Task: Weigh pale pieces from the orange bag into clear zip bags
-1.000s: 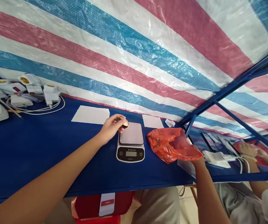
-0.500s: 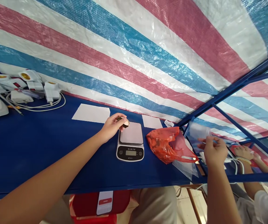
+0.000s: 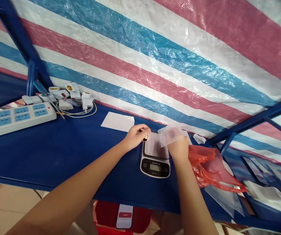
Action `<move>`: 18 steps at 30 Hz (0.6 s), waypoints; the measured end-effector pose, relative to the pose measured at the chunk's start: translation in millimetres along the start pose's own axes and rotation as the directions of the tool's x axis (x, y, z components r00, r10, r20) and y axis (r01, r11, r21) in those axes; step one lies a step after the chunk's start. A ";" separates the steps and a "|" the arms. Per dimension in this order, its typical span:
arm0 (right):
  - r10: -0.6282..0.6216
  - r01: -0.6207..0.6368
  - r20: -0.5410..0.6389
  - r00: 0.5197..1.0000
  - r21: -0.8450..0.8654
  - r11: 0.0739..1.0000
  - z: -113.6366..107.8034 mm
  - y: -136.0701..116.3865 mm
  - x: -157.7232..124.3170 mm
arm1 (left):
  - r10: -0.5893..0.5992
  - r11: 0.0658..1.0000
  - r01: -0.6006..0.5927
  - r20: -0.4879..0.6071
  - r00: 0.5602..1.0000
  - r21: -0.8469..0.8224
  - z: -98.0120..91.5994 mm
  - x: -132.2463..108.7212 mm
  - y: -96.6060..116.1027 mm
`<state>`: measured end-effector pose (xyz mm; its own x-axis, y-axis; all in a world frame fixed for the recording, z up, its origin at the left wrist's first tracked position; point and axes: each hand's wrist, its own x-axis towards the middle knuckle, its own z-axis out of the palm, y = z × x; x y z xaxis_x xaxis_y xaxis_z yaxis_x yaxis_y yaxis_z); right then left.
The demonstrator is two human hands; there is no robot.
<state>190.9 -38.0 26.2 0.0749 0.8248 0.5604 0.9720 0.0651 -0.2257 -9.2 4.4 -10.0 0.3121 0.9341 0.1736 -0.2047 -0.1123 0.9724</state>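
My left hand (image 3: 136, 137) is closed on a small dark piece with a pale face (image 3: 146, 138), just past the left edge of the scale's plate. Its exact kind is too small to tell. A white digital kitchen scale (image 3: 155, 167) with a black front panel stands below and between my hands. Over the plate's right side, my right hand (image 3: 180, 147) grips a clear plastic bag (image 3: 167, 134), which is blurred by motion. To the right of that forearm lies an orange-red plastic bag (image 3: 205, 163); its contents are unclear.
Sheets of white paper (image 3: 118, 121) lie behind the scale. At left are a power strip (image 3: 20, 117) and several lamp sockets with cords (image 3: 73, 94). Clear bags (image 3: 225, 197) rest by the red bag. A phone (image 3: 125, 216) lies on a red surface below the table edge.
My right hand has swung from the far right to over the scale, bringing the clear bag. My left hand still holds the piece by the plate. The view has turned left.
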 end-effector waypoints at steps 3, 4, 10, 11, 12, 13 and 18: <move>-0.016 0.012 -0.074 0.997 -0.056 0.998 18.4 -6.4 3.8 | 0.059 0.997 -0.064 0.110 0.992 0.047 -4.7 -4.9 6.6; -0.020 0.014 -0.094 0.995 -0.063 0.998 20.2 -6.9 3.5 | 0.028 0.998 -0.040 0.213 0.977 0.053 -5.0 -8.4 11.0; -0.119 0.128 -0.083 0.989 0.109 0.986 15.1 -2.7 -5.6 | -0.162 0.985 0.157 0.650 0.742 0.066 8.4 -28.4 35.0; -0.155 0.164 -0.062 0.986 0.173 0.971 14.6 -2.3 -7.3 | -0.163 0.984 0.171 0.620 0.768 0.047 10.4 -28.4 35.5; -0.173 0.182 -0.057 0.983 0.234 0.955 14.5 -2.2 -8.7 | -0.167 0.982 0.188 0.562 0.810 0.020 11.6 -27.2 34.7; -0.170 0.181 -0.066 0.983 0.290 0.940 14.5 -2.4 -10.0 | -0.171 0.979 0.203 0.484 0.858 -0.014 11.6 -24.9 33.0; -0.095 0.079 -0.007 0.995 0.622 0.779 13.9 -7.2 -13.4 | -0.138 0.984 0.139 0.018 0.990 -0.107 3.5 -11.0 21.9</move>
<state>179.8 -41.8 9.3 -0.0161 0.8111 0.5848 0.6248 0.4648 -0.6274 -13.9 -9.4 9.9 0.3545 0.9342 0.0403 -0.2572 0.0560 0.9647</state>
